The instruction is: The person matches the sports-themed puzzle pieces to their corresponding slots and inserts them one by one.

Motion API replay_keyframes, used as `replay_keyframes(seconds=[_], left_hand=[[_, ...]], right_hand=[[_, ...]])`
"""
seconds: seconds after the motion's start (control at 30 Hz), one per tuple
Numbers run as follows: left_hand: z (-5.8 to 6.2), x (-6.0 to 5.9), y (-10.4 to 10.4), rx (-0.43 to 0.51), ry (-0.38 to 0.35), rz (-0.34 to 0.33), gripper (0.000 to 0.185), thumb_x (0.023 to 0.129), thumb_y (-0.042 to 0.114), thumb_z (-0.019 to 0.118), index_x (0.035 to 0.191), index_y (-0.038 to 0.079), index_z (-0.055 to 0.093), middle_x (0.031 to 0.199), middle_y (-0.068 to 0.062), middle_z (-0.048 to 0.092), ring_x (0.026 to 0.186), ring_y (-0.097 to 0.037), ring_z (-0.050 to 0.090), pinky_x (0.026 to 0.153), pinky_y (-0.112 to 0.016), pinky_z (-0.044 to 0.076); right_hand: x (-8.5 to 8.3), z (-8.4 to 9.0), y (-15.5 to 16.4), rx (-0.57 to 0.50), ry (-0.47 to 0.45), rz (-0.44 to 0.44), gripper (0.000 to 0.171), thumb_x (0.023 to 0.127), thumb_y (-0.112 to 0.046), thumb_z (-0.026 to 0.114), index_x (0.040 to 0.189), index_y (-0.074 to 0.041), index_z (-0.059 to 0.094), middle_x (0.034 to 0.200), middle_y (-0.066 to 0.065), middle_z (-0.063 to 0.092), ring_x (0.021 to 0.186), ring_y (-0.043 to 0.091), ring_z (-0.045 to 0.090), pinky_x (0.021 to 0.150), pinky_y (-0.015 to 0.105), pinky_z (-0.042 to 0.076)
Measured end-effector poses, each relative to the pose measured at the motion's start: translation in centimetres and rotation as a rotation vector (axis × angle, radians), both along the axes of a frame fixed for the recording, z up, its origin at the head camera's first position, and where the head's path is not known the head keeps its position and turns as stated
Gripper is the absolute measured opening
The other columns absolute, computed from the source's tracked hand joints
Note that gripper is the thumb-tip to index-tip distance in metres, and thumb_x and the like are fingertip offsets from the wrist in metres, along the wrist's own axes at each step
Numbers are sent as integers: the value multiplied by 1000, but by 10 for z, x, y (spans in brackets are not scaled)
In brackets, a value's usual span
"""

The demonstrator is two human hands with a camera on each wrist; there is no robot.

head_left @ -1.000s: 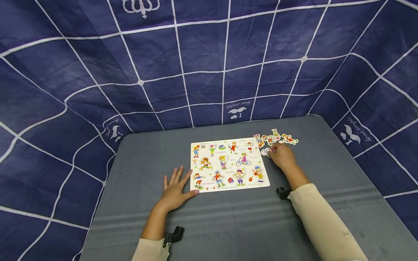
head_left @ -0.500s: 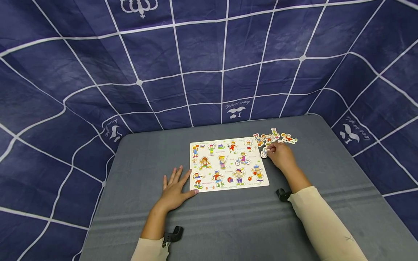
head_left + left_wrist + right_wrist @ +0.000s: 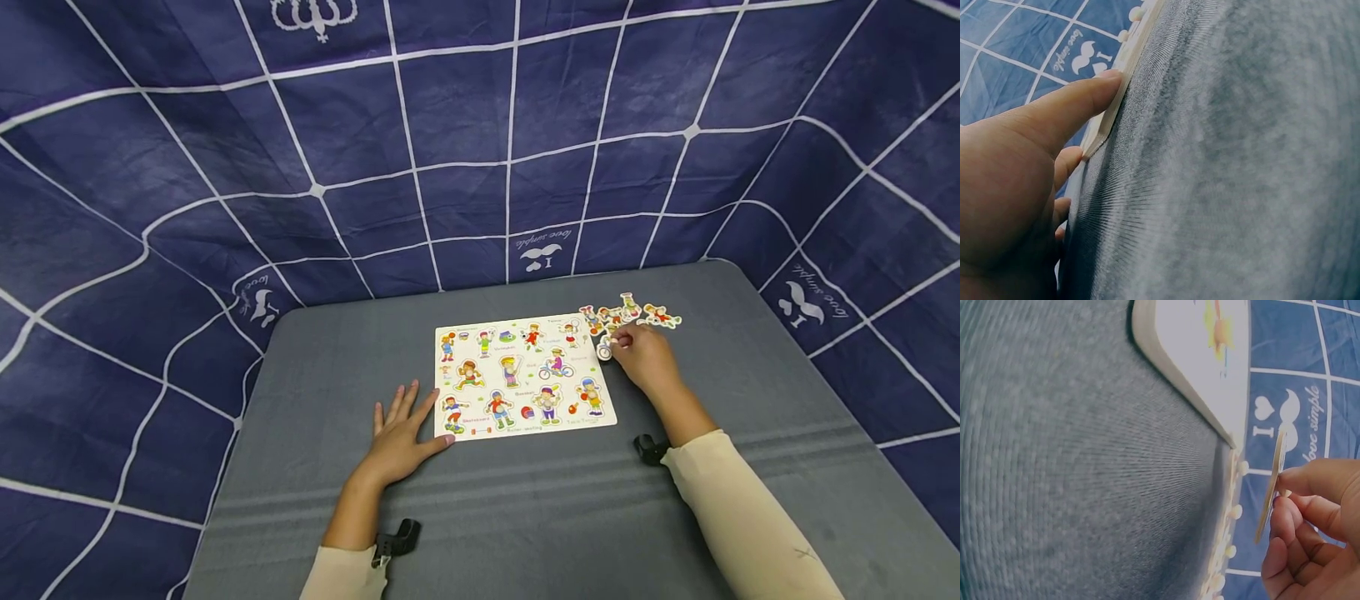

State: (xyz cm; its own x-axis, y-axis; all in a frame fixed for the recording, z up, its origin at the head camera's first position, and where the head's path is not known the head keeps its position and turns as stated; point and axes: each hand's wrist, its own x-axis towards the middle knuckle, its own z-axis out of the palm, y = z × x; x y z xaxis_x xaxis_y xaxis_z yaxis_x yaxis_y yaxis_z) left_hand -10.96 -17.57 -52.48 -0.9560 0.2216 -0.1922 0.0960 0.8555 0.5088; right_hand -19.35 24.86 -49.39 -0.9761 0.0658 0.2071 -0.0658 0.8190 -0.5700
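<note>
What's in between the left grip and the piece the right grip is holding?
The board lies between the left grip and the held piece; the head view shows it.

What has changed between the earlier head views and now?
In the right hand, the flat white wooden cutout has turned, its printed wheel swinging downward in view; nothing was let go. The left hand, rectangular white wooden board and colourful loose cutouts stayed put.
</note>
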Motion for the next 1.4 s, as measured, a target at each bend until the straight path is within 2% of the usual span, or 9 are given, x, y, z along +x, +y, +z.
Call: replay_keyframes(seconds=[0.37,0.57,0.93,1.17,1.4], left_hand=[[1,1,-1,14,-7,4,91,87,67,66,161,31,28,172,-8,6,160,-34,-4,121,-66,-14],[1,0,-1,12,-9,2,91,87,67,66,161,31,27,172,-8,6,160,-34,-4,122,-65,-14],[0,1,-1,15,-11,3,91,87,66,66,161,32,27,172,-7,6,160,-34,-4,122,-65,-15],[1,0,0,15,-7,0,91,87,66,66,161,31,27,172,-7,6,160,-34,-4,121,-65,-14],[2,0,0,16,-10,4,91,87,66,66,161,31,27,172,-7,6,160,-34,-5,121,-65,-14]], right_hand=[[4,10,-14,-15,29,15,12,87,-10,66,94,-3,73,88,13,68,82,27,61,71,37,44],[6,14,-22,-18,6,28,13,88,-11,66,95,-3,74,89,12,67,83,26,60,72,37,44],[8,15,-33,-25,-16,58,14,89,-13,69,99,-3,73,91,12,68,82,25,61,72,35,44],[9,14,-42,-10,-48,94,11,92,-13,68,97,-4,72,91,11,67,85,25,62,73,36,45],[9,11,-51,-16,-42,137,9,89,-12,71,94,-5,73,89,10,67,83,23,61,74,34,45]])
